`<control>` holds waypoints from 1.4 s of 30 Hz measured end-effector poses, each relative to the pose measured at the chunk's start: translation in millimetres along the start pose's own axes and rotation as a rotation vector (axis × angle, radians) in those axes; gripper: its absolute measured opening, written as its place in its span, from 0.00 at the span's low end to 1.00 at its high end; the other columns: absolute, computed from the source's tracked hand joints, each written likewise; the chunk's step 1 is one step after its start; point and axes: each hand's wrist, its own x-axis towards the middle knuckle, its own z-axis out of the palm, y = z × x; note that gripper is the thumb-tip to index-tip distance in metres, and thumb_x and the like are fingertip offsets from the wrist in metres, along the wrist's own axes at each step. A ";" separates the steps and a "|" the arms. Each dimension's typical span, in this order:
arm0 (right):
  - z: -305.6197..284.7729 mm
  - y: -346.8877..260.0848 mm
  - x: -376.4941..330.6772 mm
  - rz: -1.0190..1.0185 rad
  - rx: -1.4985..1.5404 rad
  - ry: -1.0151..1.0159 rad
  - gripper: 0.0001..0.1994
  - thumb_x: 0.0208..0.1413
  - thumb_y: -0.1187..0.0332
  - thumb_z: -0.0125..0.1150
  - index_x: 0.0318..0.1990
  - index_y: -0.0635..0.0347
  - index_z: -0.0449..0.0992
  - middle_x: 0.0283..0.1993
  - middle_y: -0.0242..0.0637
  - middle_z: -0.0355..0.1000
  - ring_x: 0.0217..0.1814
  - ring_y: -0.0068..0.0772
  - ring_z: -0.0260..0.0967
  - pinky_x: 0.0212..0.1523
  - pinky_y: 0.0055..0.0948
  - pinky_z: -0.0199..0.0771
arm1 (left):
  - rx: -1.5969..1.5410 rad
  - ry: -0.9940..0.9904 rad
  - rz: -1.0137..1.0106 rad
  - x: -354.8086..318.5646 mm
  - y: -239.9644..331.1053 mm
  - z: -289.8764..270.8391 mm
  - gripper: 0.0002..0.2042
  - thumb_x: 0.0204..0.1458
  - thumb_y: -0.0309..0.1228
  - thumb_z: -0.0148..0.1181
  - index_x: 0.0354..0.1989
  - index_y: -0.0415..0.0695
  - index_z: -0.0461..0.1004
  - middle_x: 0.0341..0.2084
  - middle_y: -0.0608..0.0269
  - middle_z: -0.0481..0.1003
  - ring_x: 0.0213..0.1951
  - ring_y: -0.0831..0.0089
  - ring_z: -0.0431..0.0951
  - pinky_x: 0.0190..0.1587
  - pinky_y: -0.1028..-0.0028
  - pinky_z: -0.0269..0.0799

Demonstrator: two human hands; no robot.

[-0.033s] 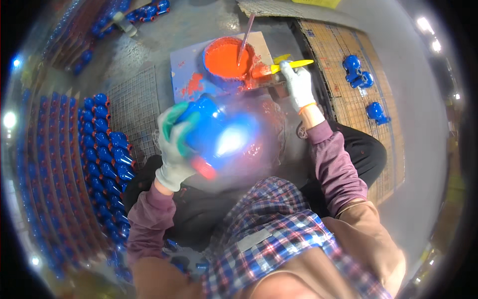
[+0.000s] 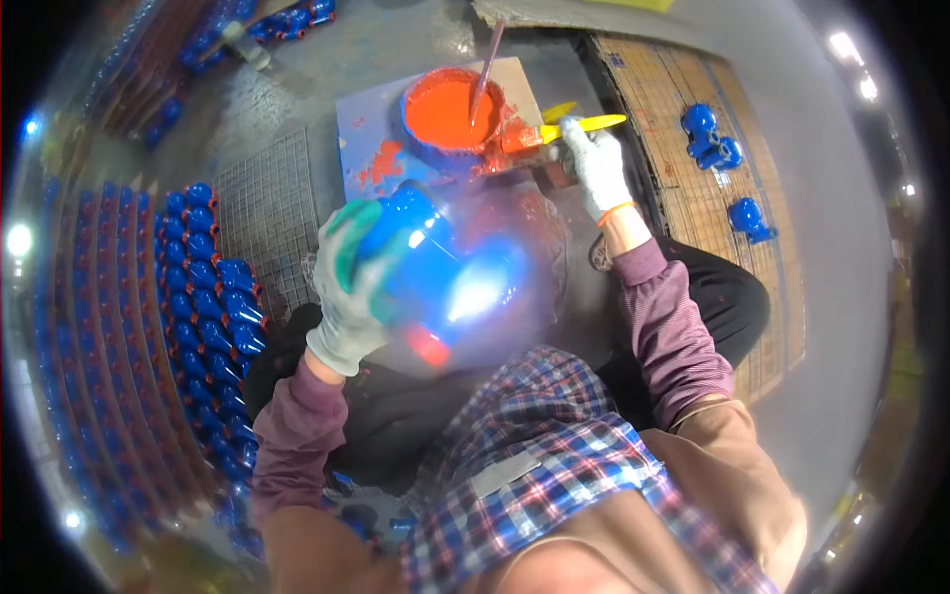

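My left hand (image 2: 348, 282), in a white and green work glove, grips a glossy blue metal part (image 2: 406, 282) over my lap. The part has rounded bulges and an orange-red end low down; its right side is lost in a bright blurred patch. My gloved right hand (image 2: 596, 168) is closed on a paintbrush (image 2: 597, 123) with a yellow handle. Its orange-red bristles point left, beside the paint bucket (image 2: 414, 148) and apart from the blue part. Orange-red paint fills the bucket, and a thin stick (image 2: 488, 71) leans in it.
Under the bucket lies a paint-spattered board (image 2: 358, 127). Rows of blue parts with red ends (image 2: 211, 307) stand at left, near a wire grid (image 2: 265, 203). On the right, several blue parts (image 2: 700, 124) rest on a brown board (image 2: 683, 213). A second yellow handle (image 2: 560, 109) lies behind the brush.
The blue part has turned slightly in my left hand, its red end shifting a little to the right. My right hand and the brush have barely moved.
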 end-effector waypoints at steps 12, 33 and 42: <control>27.4 -59.2 -46.5 -0.386 -0.346 -0.505 0.21 0.64 0.53 0.54 0.40 0.69 0.76 0.29 0.44 0.73 0.32 0.32 0.71 0.34 0.33 0.70 | 0.216 -0.413 0.879 -8.9 14.5 6.4 0.24 0.50 0.41 0.62 0.56 0.55 0.68 0.54 0.56 0.65 0.55 0.41 0.67 0.49 0.38 0.75; 6.0 -50.5 -117.5 -0.818 -0.020 -0.195 0.10 0.62 0.67 0.55 0.45 0.64 0.75 0.42 0.45 0.75 0.41 0.42 0.77 0.44 0.33 0.76 | -0.102 -0.139 -0.115 -15.1 34.3 19.0 0.31 0.39 0.38 0.76 0.52 0.42 0.70 0.52 0.55 0.69 0.53 0.59 0.69 0.57 0.62 0.66; 2.0 -54.4 -116.7 -0.784 -0.127 -0.291 0.09 0.62 0.75 0.50 0.47 0.66 0.73 0.44 0.42 0.71 0.45 0.36 0.71 0.46 0.30 0.71 | -0.311 -0.333 -0.862 -27.7 31.0 15.0 0.27 0.43 0.21 0.72 0.53 0.38 0.68 0.49 0.60 0.72 0.48 0.73 0.74 0.52 0.72 0.71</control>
